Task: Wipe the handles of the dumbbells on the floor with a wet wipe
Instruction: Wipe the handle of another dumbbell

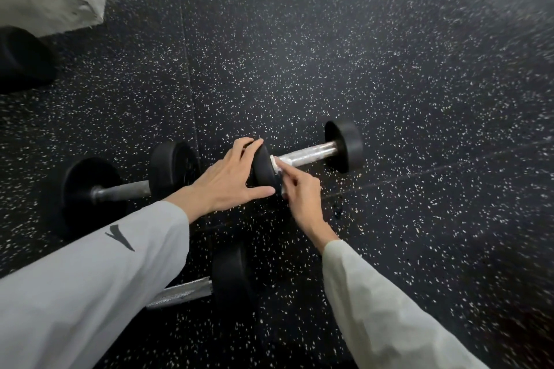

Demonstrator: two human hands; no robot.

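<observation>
Three dumbbells are lying on the speckled floor [389, 69]. Left hand [227, 180] is spreading its fingers over the right dumbbell [305, 156]'s near weight; right hand [299, 198] is pinching a wet wipe [277, 165] against its chrome handle [308, 154].

3 dumbbells [311, 156] [120, 189] [209, 284], 1 wipe [277, 165], 2 hands [227, 177] [302, 198].

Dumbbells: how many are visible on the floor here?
3. One under both hands, one to its left, one nearest, partly behind the left sleeve. The black object at far left might be another.
</observation>
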